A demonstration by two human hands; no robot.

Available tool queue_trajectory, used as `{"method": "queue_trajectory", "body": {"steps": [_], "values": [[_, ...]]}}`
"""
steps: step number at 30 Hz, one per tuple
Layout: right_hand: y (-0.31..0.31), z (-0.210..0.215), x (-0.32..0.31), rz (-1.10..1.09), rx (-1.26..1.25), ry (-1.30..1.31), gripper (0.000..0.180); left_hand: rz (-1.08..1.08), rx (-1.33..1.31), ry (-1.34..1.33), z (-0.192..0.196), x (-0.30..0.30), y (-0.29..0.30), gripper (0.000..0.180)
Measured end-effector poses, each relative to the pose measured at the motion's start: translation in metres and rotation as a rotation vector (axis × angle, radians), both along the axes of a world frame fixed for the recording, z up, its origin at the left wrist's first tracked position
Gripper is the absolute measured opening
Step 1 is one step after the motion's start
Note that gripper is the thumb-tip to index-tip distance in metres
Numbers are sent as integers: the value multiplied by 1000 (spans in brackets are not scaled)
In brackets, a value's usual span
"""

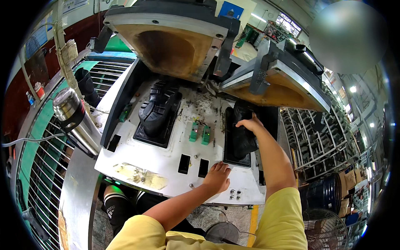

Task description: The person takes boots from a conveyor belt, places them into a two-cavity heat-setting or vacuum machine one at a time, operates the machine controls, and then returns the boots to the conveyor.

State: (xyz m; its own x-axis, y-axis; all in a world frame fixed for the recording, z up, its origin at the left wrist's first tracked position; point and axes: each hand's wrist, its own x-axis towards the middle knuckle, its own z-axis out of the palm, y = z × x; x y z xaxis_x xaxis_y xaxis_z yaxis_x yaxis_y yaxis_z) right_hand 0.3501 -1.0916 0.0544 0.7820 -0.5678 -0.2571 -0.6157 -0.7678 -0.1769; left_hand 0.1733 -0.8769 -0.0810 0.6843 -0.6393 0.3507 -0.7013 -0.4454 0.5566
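My right hand (251, 124) reaches over a black shoe (243, 141) in the black tray on the right of a white machine panel. Its thumb points left across the shoe, and its fingers bend over the far part, partly hidden. My left hand (217, 178) rests on the panel (166, 177) just in front of that tray, fingers loosely bent, holding nothing. A second black shoe (156, 110), its treaded sole facing up, sits in the left tray (163, 141). Above each station stands a raised press lid, the left lid (158, 46) and the right lid (279, 89), both brown inside.
Two small green switches (200, 133) sit between the trays. A steel thermos (77, 121) stands left of the machine, beside a barred rack (48, 166). On the right are a rack of dark shoe-shaped pieces (318, 137), a dark drum (323, 193) and a fan (325, 229).
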Motion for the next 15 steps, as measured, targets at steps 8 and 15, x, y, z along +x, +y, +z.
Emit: {"method": "queue_trajectory", "body": {"steps": [8, 15], "values": [[-3, -7, -27, 102, -25, -79, 113, -9, -36, -3, 0, -3, -4, 45], [-10, 7, -63, 393, 47, -198, 80, -31, -65, -35, -8, 0, -6, 44]]}}
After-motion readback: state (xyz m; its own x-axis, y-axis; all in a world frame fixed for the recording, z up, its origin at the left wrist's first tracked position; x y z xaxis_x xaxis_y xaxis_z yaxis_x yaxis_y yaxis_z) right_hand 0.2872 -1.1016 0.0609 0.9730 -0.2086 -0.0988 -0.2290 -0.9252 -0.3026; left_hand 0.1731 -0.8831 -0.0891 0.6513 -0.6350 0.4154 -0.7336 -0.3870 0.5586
